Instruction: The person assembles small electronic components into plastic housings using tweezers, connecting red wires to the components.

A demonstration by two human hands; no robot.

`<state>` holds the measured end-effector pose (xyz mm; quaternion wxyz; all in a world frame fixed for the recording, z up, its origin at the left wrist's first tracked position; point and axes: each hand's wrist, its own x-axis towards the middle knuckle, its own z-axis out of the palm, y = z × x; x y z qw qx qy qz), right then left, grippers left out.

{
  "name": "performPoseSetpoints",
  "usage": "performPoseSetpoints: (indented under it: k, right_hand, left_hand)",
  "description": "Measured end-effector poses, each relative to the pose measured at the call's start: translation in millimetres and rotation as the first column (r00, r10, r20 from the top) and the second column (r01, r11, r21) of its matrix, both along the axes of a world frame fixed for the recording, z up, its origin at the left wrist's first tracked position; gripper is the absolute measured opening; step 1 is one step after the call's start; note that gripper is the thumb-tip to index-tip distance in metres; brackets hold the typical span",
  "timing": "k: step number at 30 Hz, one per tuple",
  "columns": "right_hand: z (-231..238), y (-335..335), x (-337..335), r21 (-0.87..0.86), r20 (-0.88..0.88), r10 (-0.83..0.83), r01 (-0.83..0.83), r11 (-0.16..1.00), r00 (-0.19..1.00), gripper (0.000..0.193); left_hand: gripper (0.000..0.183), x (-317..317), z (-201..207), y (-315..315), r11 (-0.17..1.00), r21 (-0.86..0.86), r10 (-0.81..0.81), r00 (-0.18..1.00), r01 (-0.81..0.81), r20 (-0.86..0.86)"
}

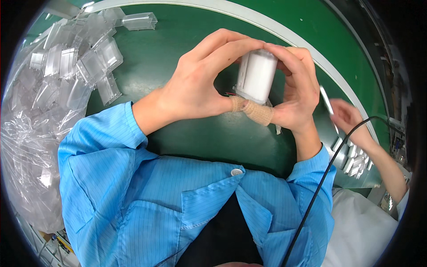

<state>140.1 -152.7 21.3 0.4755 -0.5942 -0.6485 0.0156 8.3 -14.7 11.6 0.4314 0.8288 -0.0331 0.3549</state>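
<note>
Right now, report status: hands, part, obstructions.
Left hand and right hand both clamped on small white plastic housing. Held above green mat. Clear plastic shells lie left, apart.

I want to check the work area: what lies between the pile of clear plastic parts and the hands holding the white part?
Only bare green mat lies between the clear parts and the left hand, seen in the head view.
</note>
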Motion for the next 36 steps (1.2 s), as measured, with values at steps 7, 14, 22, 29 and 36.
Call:
performPoseSetpoints:
  k: [7,14,22,29,36]
  right_hand:
    - [-3,7,-5,0.152,-0.022,-0.075,0.077,0.985,0.997,0.071]
    - [-4,2,1,0.105,0.034,-0.053,0.049,0.993,0.998,0.076]
    - [-5,2,9,0.027,-0.334,0.153,-0.153,0.988,0.930,0.095]
    - [-12,5,18,-0.002,-0.504,0.203,-0.237,0.972,0.840,0.085]
    - [-12,-1,15,-0.048,-0.634,0.114,-0.186,0.981,0.765,0.065]
  left_hand:
    - [0.072,1,-2,-1,1.000,-0.026,-0.003,1.000,0.004,0.022]
    - [0.070,-1,1,-2,1.000,0.000,-0.001,1.000,0.001,-0.017]
    - [0.077,1,1,10,0.984,0.159,-0.083,0.996,0.078,0.029]
    - [0.078,2,4,25,0.976,0.166,-0.155,0.984,0.139,0.090]
    - [0.080,3,7,19,0.970,0.220,-0.129,0.986,0.104,0.103]
